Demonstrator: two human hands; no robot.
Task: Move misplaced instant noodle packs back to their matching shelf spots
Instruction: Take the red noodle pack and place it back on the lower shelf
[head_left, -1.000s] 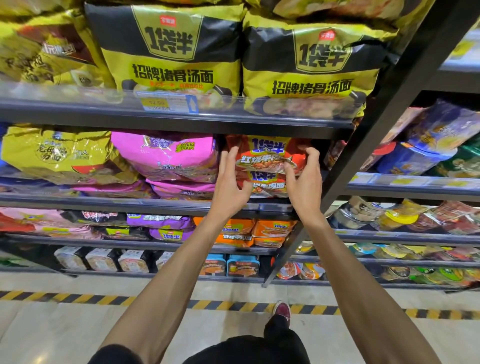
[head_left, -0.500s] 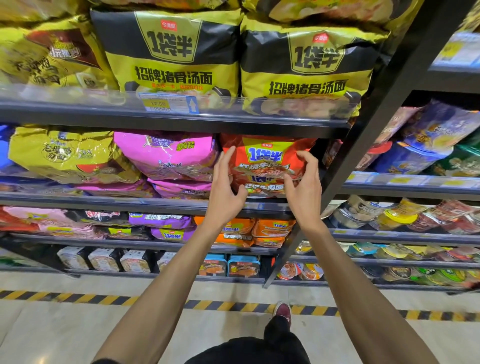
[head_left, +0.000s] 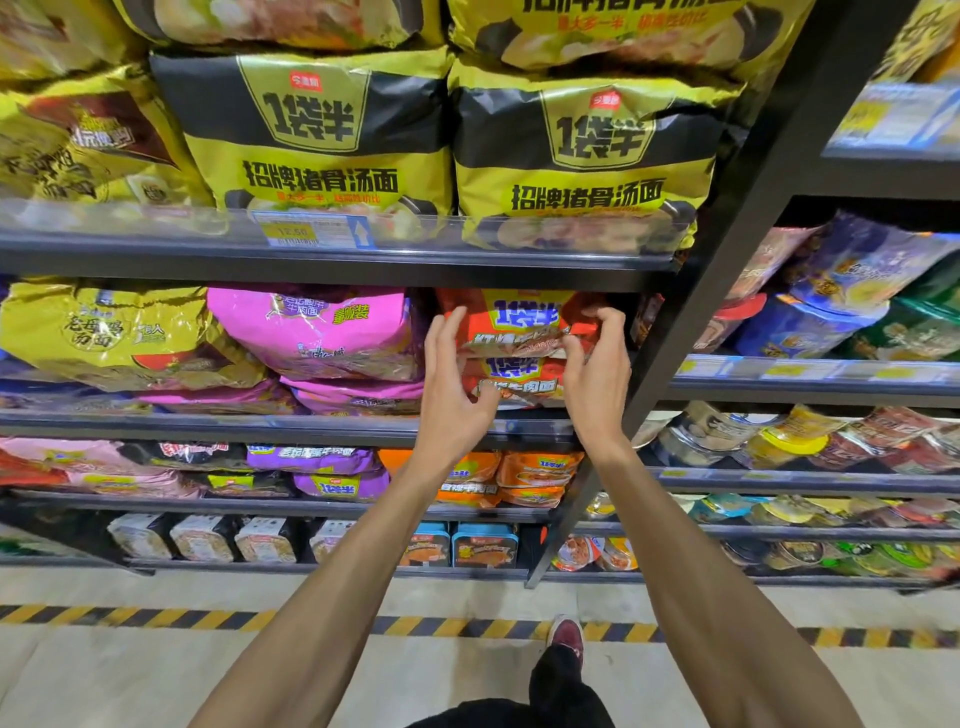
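Supermarket shelving fills my view, dark metal shelves (head_left: 332, 265) stacked with instant noodle packs, with a pale floor and a yellow-and-black hazard stripe (head_left: 208, 618) below. On the shelf level with the hands I count two red noodle packs (head_left: 524, 325), one lying on the other, both printed with a yellow label; the top one is pinched at its front seam. My left hand (head_left: 449, 389) has its fingers spread and curved, thumb touching the lower front edge of the red stack, while the fingers stand just beside the left end of the upper pack; I cannot tell whether they press it. My right hand (head_left: 597, 379) has its fingers curled over the top right corner of the upper pack and its thumb under the crumpled seam, gripping the wrapper. Just left of the red stack sit two pink noodle packs (head_left: 322, 332), also stacked, and further left one yellow pack (head_left: 104, 332) on top of flatter ones I cannot count. On the shelf above, two large yellow-and-black pork-bone soup noodle packs (head_left: 322, 135) stand side by side behind a clear lip carrying a price tag (head_left: 311, 231). Below are purple and orange packs (head_left: 535, 467), then boxed noodles on the bottom row. A black upright post (head_left: 727, 249) runs diagonally just right of my right hand, separating this bay from the neighbouring one holding bowl noodles (head_left: 800, 322). One red shoe (head_left: 566, 636) shows on the floor.
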